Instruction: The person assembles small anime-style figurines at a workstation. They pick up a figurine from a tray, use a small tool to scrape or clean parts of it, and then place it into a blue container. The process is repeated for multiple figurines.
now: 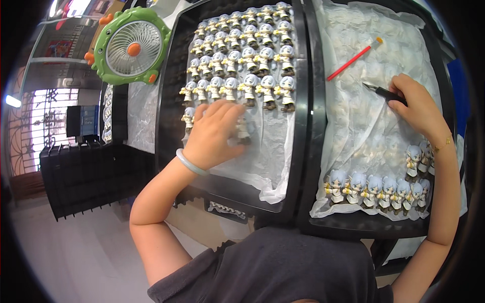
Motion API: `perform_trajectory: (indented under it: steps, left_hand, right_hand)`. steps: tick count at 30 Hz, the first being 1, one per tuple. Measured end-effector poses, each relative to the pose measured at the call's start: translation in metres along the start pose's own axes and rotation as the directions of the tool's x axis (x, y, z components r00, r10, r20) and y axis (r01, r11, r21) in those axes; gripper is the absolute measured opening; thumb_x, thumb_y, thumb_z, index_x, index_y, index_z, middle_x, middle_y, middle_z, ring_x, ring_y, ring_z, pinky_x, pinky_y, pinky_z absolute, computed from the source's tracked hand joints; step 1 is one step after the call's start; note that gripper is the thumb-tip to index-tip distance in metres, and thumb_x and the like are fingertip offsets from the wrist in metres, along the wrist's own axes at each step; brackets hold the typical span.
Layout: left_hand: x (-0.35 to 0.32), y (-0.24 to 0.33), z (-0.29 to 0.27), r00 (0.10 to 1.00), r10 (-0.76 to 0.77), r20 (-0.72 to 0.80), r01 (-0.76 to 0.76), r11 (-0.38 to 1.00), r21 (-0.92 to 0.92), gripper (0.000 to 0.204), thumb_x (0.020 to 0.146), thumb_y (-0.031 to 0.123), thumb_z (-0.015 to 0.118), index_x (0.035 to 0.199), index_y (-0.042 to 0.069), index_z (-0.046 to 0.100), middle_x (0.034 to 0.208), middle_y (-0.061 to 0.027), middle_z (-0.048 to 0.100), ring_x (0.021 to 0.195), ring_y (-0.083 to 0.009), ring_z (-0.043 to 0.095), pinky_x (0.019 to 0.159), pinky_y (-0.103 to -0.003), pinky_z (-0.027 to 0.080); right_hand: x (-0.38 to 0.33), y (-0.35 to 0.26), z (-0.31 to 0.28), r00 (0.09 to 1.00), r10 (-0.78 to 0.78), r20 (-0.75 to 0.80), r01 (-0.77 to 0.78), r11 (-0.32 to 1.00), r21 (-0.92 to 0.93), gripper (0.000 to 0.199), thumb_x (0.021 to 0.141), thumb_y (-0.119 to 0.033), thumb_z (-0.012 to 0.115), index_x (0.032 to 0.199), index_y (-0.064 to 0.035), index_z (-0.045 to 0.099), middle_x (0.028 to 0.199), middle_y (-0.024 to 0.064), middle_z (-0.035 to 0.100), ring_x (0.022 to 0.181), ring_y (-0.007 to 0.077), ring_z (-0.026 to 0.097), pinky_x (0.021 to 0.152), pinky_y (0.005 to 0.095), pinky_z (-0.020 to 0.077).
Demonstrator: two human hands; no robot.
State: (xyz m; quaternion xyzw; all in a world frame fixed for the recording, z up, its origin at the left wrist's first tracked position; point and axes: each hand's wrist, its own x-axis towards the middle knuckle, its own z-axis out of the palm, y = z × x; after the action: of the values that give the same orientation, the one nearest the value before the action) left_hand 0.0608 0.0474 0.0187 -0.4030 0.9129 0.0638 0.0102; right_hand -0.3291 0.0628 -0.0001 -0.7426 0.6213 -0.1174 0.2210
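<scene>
While right grip (417, 105) clasps black-handled tool (388, 94) | left grip (213, 132) half-curled, hold unclear | figurines (267, 91) pale-blue-haired, white-robed

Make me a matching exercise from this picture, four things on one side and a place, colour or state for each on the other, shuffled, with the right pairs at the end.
Things
1. fan
2. red-handled brush
3. black-handled tool
4. pale bangle

Places, colours, states
A. held in the right hand
B. around the wrist of the left hand
C. mostly green
D. lying on the white sheet in the right-hand black tray

Right pairs: 1-C, 2-D, 3-A, 4-B
</scene>
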Motion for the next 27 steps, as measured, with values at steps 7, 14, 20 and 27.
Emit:
perform_trajectory:
  steps: [7, 14, 20, 27]
  left_hand:
    - [0.029, 0.03, -0.034, 0.999, 0.038, 0.006, -0.038, 0.998, 0.048, 0.073, 0.053, 0.018, 0.078, 0.118, 0.011, 0.045, 0.115, -0.0119, 0.043, 0.108, -0.0304, 0.04, 0.091, -0.041, 0.028]
    - [0.136, 0.182, -0.033, 0.82, 0.571, 0.035, -0.536, 0.789, -0.299, 0.032, 0.07, 0.011, 0.064, 0.099, 0.002, 0.054, 0.096, -0.0149, 0.056, 0.089, -0.0307, 0.053, 0.078, -0.038, 0.04]
    - [0.184, 0.224, 0.032, 0.783, 0.612, 0.115, -0.574, 0.781, -0.245, 0.04, 0.083, 0.037, 0.052, 0.1, 0.001, 0.054, 0.082, -0.0207, 0.06, 0.074, -0.0367, 0.058, 0.065, -0.044, 0.045]
    - [0.169, 0.202, -0.012, 0.808, 0.538, 0.239, -0.401, 0.8, -0.447, 0.031, 0.08, 0.019, 0.058, 0.101, -0.003, 0.052, 0.083, -0.0183, 0.059, 0.071, -0.0307, 0.06, 0.064, -0.037, 0.047]
  right_hand:
    - [0.001, 0.003, -0.017, 0.958, -0.086, -0.273, 0.087, 0.996, -0.007, 0.017, 0.08, -0.012, 0.056, 0.083, 0.0008, 0.045, 0.07, 0.0132, 0.049, 0.065, 0.0265, 0.048, 0.061, 0.0338, 0.0384]
    - [0.006, 0.014, -0.017, 0.888, 0.032, -0.458, 0.001, 0.997, 0.073, 0.019, 0.078, -0.02, 0.057, 0.087, -0.0042, 0.054, 0.081, 0.0168, 0.058, 0.077, 0.0367, 0.055, 0.067, 0.0429, 0.0433]
    - [0.016, 0.005, -0.005, 0.896, 0.017, -0.444, 0.036, 0.993, 0.112, 0.02, 0.072, -0.018, 0.057, 0.085, -0.0035, 0.055, 0.086, 0.0167, 0.059, 0.081, 0.035, 0.058, 0.071, 0.0436, 0.0456]
    - [0.002, -0.002, -0.016, 0.918, 0.036, -0.395, 0.004, 0.995, 0.099, 0.024, 0.074, -0.02, 0.062, 0.088, -0.0007, 0.056, 0.086, 0.0172, 0.059, 0.079, 0.0342, 0.06, 0.069, 0.0415, 0.0484]
